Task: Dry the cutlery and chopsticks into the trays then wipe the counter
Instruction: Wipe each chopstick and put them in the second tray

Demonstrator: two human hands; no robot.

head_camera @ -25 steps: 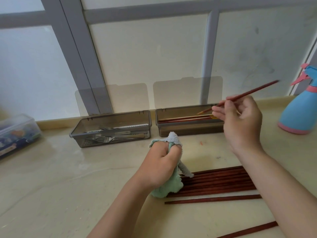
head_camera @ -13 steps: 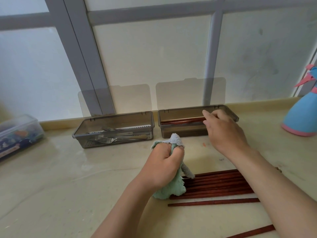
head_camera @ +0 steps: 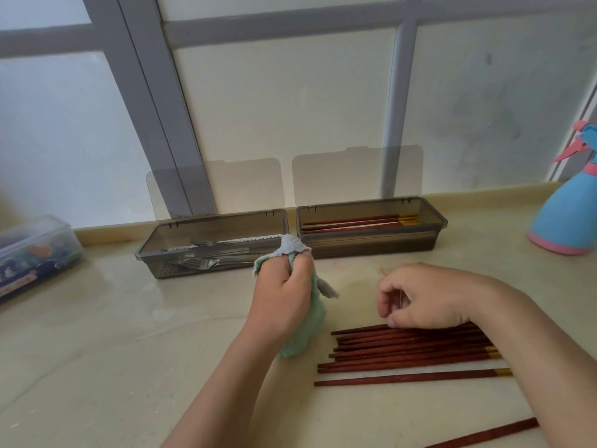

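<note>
right hand [head_camera: 426,299] back from chopstick tray [head_camera: 371,248] to loose chopsticks [head_camera: 403,349], fingers loosely curled, empty, likely for next pick; left hand [head_camera: 284,299] clenches cloth [head_camera: 308,331], ready to dry.

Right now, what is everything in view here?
left tray: 1, grey translucent, lid open, back of counter
forks: several, silver, in left tray
right tray: 1, grey translucent, lid open, beside left tray
tray chopsticks: few, red-brown, in right tray
loose chopsticks: about ten, red-brown, piled front right
stray chopstick: 1, red-brown, bottom edge
cloth: 1, green and grey, in left hand
spray bottle: 1, blue and pink, right edge
plastic box: 1, clear, left edge
left hand: grips the cloth
right hand: fingers curled at pile's far edge; grip unclear
</note>
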